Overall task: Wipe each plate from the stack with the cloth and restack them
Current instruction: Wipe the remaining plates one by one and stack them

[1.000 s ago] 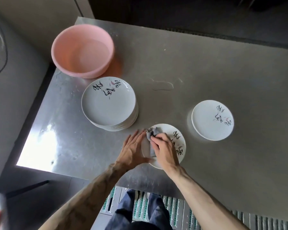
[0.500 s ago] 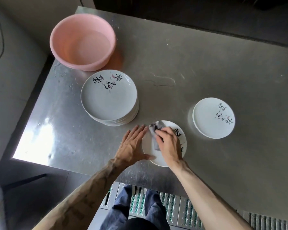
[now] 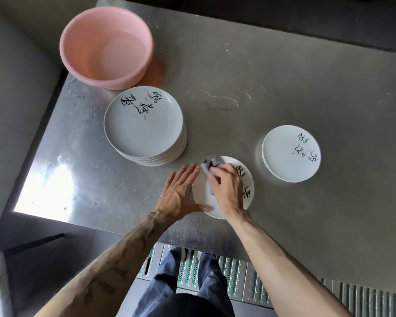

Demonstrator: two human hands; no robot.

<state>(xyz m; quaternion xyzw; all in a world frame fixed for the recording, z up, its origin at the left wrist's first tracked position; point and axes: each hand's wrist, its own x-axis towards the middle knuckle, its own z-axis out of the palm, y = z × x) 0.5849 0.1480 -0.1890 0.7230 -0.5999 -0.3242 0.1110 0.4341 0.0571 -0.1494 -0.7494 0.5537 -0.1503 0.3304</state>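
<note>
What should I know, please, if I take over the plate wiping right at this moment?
Right hand: shut on the cloth, pressing it on the near plate.
Left hand: open, flat on the table, fingers against that plate's left rim.
Unwiped stack sits left of centre, before the pink basin.
Done: the wiped pile on the right; its count is unclear.
Left: finish this plate, set it on that pile, then work through the stack.

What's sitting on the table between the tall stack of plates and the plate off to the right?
In the head view, nothing but bare steel table and a small water puddle farther back.
</note>
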